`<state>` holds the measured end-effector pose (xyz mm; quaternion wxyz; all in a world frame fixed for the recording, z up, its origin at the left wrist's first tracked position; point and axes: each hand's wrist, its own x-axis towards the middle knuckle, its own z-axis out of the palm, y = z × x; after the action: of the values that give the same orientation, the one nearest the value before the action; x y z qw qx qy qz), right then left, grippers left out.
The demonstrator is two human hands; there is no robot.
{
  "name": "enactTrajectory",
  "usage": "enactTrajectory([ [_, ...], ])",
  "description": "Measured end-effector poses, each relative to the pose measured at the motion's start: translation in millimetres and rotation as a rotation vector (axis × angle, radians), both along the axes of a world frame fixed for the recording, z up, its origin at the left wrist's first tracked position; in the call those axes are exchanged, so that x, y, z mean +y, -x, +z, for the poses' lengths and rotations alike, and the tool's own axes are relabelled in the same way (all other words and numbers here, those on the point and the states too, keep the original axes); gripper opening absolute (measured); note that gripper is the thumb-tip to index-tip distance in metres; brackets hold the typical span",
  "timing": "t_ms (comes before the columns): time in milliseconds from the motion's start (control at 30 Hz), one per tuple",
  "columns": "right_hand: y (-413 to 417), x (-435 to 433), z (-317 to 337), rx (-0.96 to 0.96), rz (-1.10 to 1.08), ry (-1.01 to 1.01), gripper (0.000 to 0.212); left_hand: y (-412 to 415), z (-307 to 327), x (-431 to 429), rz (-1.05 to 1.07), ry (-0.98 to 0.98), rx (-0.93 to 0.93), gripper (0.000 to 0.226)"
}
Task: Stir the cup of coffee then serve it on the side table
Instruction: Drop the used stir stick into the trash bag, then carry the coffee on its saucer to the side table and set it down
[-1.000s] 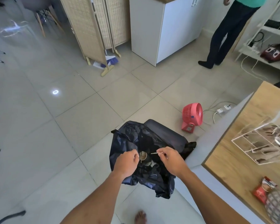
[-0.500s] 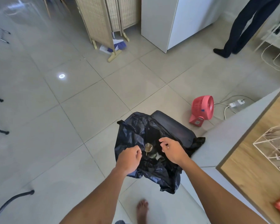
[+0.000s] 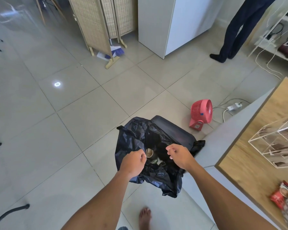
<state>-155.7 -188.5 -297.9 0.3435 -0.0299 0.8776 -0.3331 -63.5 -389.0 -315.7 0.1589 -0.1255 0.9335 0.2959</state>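
Both hands hang over a bin lined with a crinkled black plastic bag [image 3: 140, 138], which stands on the pale tiled floor [image 3: 73, 122]. The left hand [image 3: 133, 161] is curled into a loose fist and pinches a small metal spoon [image 3: 149, 153] whose round bowl pokes out just past its fingertips, over the bag's opening. The right hand [image 3: 179, 156], just beside it across the opening, has its fingers bent and slightly apart, with nothing visible in it. The bin's dark lid [image 3: 173, 131] stands tilted up beyond the right hand. Farther beyond, a pink plastic fan [image 3: 200, 113] sits on the floor. To the right of the right hand runs the wooden desk [image 3: 249, 163], bearing a clear acrylic box [image 3: 276, 143] and a red sachet [image 3: 280, 194]. No coffee cup is in view.
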Motion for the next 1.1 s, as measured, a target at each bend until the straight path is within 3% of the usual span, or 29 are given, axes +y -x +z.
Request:
enactTrajectory([
  [467,-28.1,28.3,48.8,0.170,-0.049,0.048,0.034,10.9,57.3,45.8,-0.119,0.057,0.085,0.030],
  [667,-47.1,60.0,69.8,0.287,-0.114,0.036,0.051,10.5,78.1,73.8,-0.151,0.058,0.109,0.048],
  [1100,-138.8,178.4,74.7,0.268,-0.321,0.072,0.050,-30.1,98.3,190.9,-0.314,0.011,0.094,0.051],
])
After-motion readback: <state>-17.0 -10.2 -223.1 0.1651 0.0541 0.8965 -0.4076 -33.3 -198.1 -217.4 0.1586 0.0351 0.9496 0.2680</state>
